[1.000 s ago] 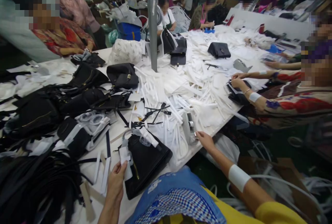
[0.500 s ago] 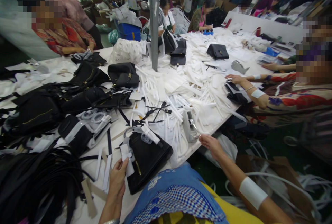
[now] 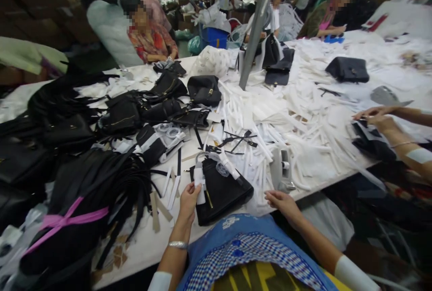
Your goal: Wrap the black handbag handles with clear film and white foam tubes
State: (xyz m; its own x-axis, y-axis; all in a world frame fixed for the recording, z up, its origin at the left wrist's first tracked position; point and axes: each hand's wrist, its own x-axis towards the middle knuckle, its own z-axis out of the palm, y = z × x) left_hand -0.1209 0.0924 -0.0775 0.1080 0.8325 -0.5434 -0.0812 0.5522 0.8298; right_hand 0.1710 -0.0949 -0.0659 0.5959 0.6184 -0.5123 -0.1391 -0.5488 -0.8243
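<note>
Head view: your left hand [image 3: 189,199] reaches up from the near table edge, forearm nearly vertical (a bracelet on the wrist), thumb and fingers pinching the white wrapping [image 3: 199,183] on the handle of the black handbag [image 3: 221,190]. The handbag lies flat at the near edge of the white table [image 3: 141,241], directly ahead of you. Your right hand [image 3: 282,202] rests at the table edge, fingers loosely extended and together, holding nothing, just beside the tape dispenser [image 3: 282,169]. White strips [image 3: 303,138] cover the table beyond. A bundle of black straps [image 3: 87,201] lies to the left.
</note>
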